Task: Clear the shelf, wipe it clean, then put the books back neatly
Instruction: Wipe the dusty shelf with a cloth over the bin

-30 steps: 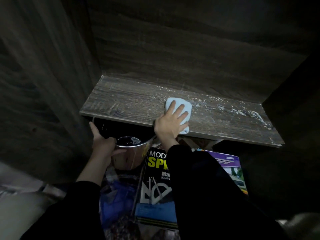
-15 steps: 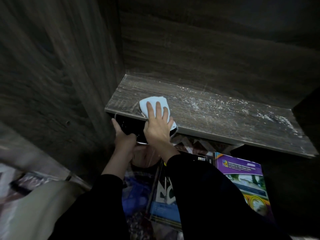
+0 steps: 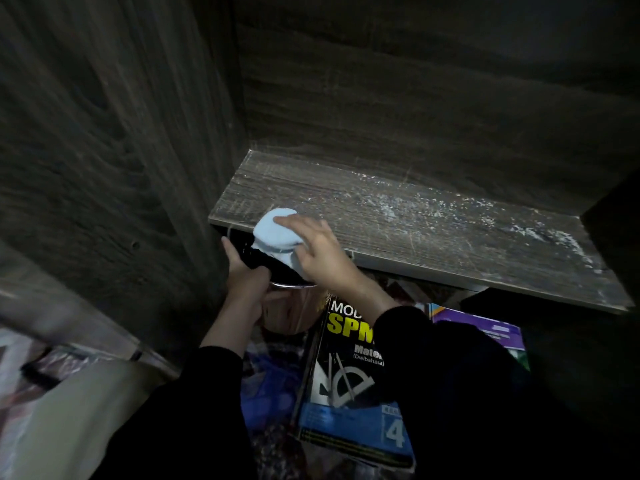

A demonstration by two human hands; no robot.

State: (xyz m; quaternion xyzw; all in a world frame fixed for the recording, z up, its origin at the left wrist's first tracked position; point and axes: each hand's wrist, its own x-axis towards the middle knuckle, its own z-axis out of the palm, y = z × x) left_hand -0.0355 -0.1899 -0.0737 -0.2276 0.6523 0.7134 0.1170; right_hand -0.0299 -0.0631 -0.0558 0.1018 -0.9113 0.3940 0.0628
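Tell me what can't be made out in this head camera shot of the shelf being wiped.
All in the head view:
- Black book title: cut off by the right sleeve.
- Purple book: mostly under that sleeve.
- Inside of the metal pot that the left hand grips: dark, covered by the blue cloth and right hand.
- Right hand's thumb: hidden under the hand, so pinching or pressing the cloth is unclear.

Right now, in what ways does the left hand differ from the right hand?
The left hand is below the front edge of the shelf; the right hand is up at that edge. The left hand grips a metal pot by its rim; the right hand lies with spread fingers on a light blue cloth. Both wear dark sleeves and work near the left end of the shelf.
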